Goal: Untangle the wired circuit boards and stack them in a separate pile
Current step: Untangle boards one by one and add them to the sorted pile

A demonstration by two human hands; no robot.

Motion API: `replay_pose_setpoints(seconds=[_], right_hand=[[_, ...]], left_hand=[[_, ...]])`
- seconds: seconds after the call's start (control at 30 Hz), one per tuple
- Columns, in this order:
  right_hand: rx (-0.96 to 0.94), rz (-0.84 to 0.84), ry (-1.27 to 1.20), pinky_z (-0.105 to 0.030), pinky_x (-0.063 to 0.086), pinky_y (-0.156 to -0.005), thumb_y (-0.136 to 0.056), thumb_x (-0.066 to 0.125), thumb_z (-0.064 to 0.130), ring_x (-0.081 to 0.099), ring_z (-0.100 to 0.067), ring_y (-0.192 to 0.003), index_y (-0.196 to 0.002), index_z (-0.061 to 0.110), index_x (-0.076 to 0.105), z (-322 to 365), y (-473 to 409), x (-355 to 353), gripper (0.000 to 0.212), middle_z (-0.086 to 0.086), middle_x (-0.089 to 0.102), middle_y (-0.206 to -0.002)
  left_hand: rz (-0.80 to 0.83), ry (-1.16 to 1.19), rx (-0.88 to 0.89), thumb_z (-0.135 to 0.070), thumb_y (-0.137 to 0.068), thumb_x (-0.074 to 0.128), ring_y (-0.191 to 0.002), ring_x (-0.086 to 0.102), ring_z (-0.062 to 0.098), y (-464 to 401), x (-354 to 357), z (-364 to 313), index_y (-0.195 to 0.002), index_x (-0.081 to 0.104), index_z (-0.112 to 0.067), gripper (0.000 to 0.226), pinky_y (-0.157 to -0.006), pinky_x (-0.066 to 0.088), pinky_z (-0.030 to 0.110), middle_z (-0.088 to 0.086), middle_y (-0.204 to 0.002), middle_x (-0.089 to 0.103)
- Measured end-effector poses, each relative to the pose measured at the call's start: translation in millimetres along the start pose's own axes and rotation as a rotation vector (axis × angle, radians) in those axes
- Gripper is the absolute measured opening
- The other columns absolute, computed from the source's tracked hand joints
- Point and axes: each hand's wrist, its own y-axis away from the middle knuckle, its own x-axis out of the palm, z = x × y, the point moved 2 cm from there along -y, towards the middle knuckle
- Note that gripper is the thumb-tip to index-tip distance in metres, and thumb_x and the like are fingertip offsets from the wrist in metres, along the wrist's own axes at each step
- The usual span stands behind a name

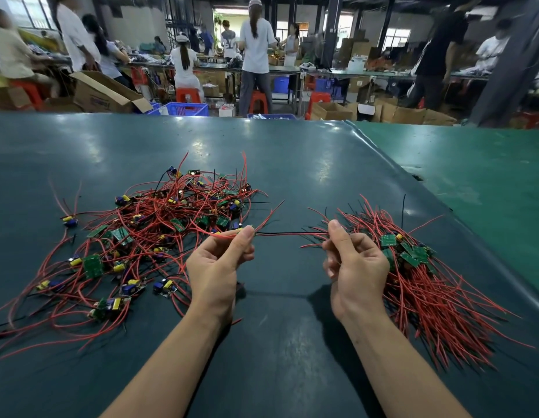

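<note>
A tangled heap of small green circuit boards with red and black wires (159, 227) spreads over the left half of the dark green table. On the right lies a tidier pile of boards (410, 251) with their red wires fanned toward the near right. My left hand (217, 267) pinches one end of a board's wires at the heap's right edge. My right hand (352, 263) pinches the other end. A red and black wire pair (289, 234) stretches taut between the two hands, above the table. The board on it is hidden by my left fingers.
The dark green table mat (277, 321) ends at a raised seam on the right, beside a lighter green surface (473, 176). Beyond the far edge stand several people, blue crates (186, 109), cardboard boxes (102, 92) and red stools.
</note>
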Motion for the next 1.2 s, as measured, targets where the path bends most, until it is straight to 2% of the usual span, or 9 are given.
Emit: replay_pose_setpoints(seconds=[0.17,0.23,0.3,0.4,0.47,0.63,0.83,1.0,1.2], right_hand=[[-0.043,-0.070,-0.009,-0.017,0.027,-0.035,-0.094,0.065,0.019,0.042,-0.009,-0.036,-0.065,0.012,0.054,2.9,-1.4,-4.1,0.032,-0.003,0.061,-0.054],[-0.047,-0.056,0.031,-0.016,0.027,-0.035,-0.095,0.063,0.021,0.042,-0.009,-0.035,-0.064,0.014,0.054,4.1,-3.4,-5.5,0.033,-0.001,0.060,-0.053],[0.026,0.094,0.185,-0.016,0.029,-0.034,-0.094,0.064,0.023,0.044,-0.009,-0.036,-0.067,0.014,0.060,-2.4,4.2,-0.4,0.029,-0.002,0.063,-0.057],[0.204,0.417,0.341,-0.018,0.034,-0.034,-0.090,0.067,0.023,0.048,-0.008,-0.039,-0.087,0.013,0.071,-16.8,25.4,14.7,0.011,-0.004,0.070,-0.070],[0.214,0.472,0.306,-0.017,0.033,-0.033,-0.091,0.065,0.018,0.046,-0.009,-0.038,-0.089,0.013,0.074,-17.4,28.0,18.3,0.010,-0.003,0.067,-0.067],[0.162,0.318,0.257,-0.015,0.029,-0.035,-0.088,0.070,0.013,0.040,-0.006,-0.038,-0.075,0.017,0.080,-11.1,21.0,15.0,0.017,0.001,0.061,-0.056],[0.096,0.092,0.094,-0.016,0.025,-0.035,-0.086,0.071,0.011,0.035,-0.006,-0.036,-0.060,0.013,0.073,-5.2,5.5,11.5,0.026,0.000,0.057,-0.051],[0.016,-0.028,0.006,-0.017,0.025,-0.036,-0.089,0.069,0.008,0.036,-0.007,-0.037,-0.064,0.013,0.072,2.9,-5.6,0.8,0.026,0.001,0.057,-0.052],[-0.101,-0.147,-0.031,-0.016,0.022,-0.035,-0.095,0.062,0.012,0.036,-0.005,-0.035,-0.071,0.010,0.067,12.0,-8.3,-5.3,0.024,0.006,0.056,-0.052]], left_hand=[[-0.142,0.195,-0.090,-0.005,-0.084,0.070,-0.058,0.059,0.009,-6.5,-6.3,-5.1,-0.084,0.065,-0.004,0.005,-0.059,0.053,0.018,0.003,-0.069,0.066],[-0.142,0.237,-0.094,-0.005,-0.085,0.068,-0.061,0.061,0.010,-8.8,-8.4,-7.0,-0.086,0.065,-0.004,0.004,-0.061,0.054,0.019,0.002,-0.071,0.067],[-0.079,0.235,-0.104,-0.007,-0.080,0.071,-0.062,0.064,0.010,-5.0,-4.1,-4.9,-0.086,0.065,-0.004,0.009,-0.062,0.055,0.019,0.003,-0.072,0.069],[0.067,0.068,-0.104,-0.018,-0.063,0.079,-0.059,0.063,0.013,3.9,3.3,3.2,-0.081,0.070,-0.007,0.023,-0.061,0.055,0.020,0.005,-0.070,0.069],[0.202,-0.040,-0.108,-0.024,-0.059,0.082,-0.059,0.064,0.018,8.9,6.1,7.4,-0.077,0.074,-0.009,0.025,-0.063,0.056,0.024,0.010,-0.070,0.069],[0.295,-0.102,-0.119,-0.028,-0.054,0.086,-0.063,0.064,0.015,10.6,8.9,9.2,-0.075,0.077,-0.013,0.027,-0.062,0.053,0.021,0.007,-0.071,0.070],[0.171,-0.061,-0.066,-0.026,-0.057,0.085,-0.059,0.059,0.013,4.8,5.0,6.3,-0.073,0.077,-0.014,0.022,-0.064,0.053,0.021,0.005,-0.067,0.067],[0.093,-0.015,-0.066,-0.027,-0.053,0.087,-0.059,0.060,0.012,0.6,1.6,3.6,-0.074,0.077,-0.013,0.027,-0.063,0.053,0.020,0.004,-0.070,0.068],[0.001,0.098,-0.063,-0.012,-0.066,0.077,-0.058,0.061,0.010,1.6,2.4,-1.2,-0.085,0.068,-0.004,0.022,-0.059,0.053,0.017,0.002,-0.067,0.067]])
